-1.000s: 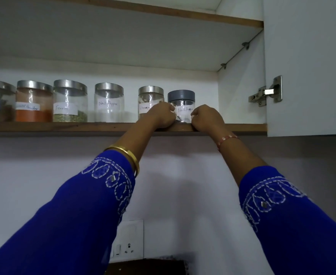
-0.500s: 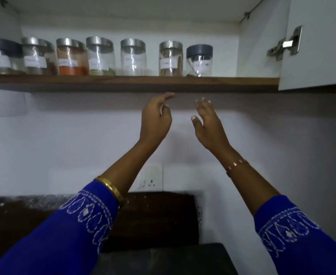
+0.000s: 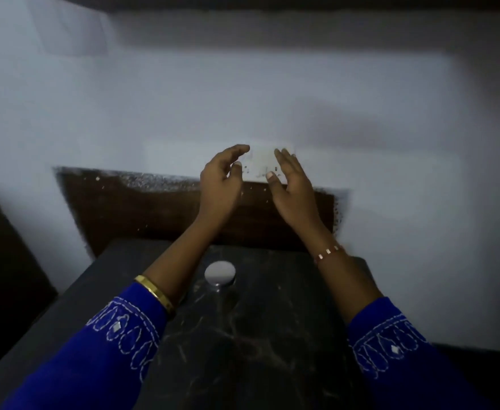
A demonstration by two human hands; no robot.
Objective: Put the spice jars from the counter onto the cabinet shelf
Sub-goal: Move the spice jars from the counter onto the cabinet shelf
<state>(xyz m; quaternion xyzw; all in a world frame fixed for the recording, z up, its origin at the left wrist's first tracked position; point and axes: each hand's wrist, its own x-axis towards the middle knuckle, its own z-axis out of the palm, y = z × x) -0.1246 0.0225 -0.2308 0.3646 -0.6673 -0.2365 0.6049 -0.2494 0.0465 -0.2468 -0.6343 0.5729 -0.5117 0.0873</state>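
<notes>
One spice jar (image 3: 219,274) with a round silver lid stands on the dark marble counter (image 3: 257,335), seen from above between my forearms. My left hand (image 3: 220,184) and my right hand (image 3: 291,184) hang in the air above and beyond it, palms facing each other, fingers apart, holding nothing. The cabinet shelf and its jars are out of view; only a dark strip of the shelf's underside (image 3: 272,2) shows at the top edge.
A white wall fills the background, with a dark brown backsplash (image 3: 142,208) behind the counter and a blurred white socket plate (image 3: 262,165) between my hands. Another dark surface (image 3: 3,250) lies at the left.
My hands left the grey-lidded jar on the shelf and came down. The view tilted from the shelf to the counter, bringing a silver-lidded jar into sight.
</notes>
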